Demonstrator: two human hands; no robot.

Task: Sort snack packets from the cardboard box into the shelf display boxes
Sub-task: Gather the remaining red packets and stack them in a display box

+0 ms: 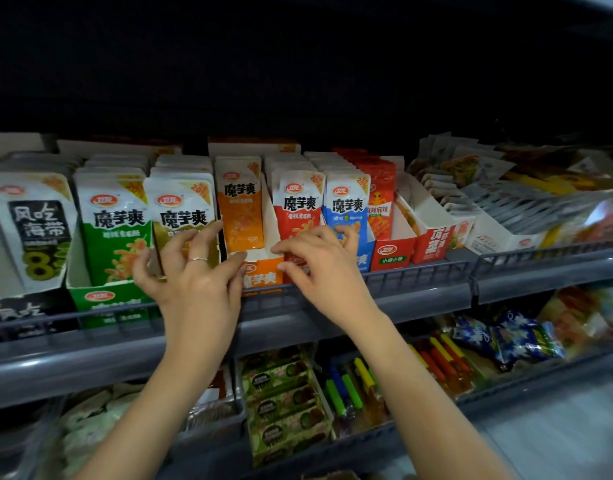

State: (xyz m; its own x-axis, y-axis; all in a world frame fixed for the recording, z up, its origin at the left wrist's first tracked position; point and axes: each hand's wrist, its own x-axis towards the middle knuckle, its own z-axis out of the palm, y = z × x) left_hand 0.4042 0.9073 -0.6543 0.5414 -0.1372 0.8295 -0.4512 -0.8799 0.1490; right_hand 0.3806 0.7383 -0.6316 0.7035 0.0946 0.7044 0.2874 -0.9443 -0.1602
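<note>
Shelf (419, 296), left hand (194, 271) at orange box (263, 277)

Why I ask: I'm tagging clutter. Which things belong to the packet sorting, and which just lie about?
Job: orange cardboard display box; orange-and-white snack packet standing in it; left hand; right hand.
Lying about: coloured plastic tubes; blue flower-printed bags.

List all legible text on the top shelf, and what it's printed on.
"风吃海带" and "8": black-and-white packet, far left.
"魔芋爽": green packet, olive packet, orange packet, red packet, blue packet.
"麻辣麻辣": red-orange packet.
"卫龙": red display box.
Too blurred to read: the packets' small subtitles and corner stickers, and the lower-shelf goods.
</note>
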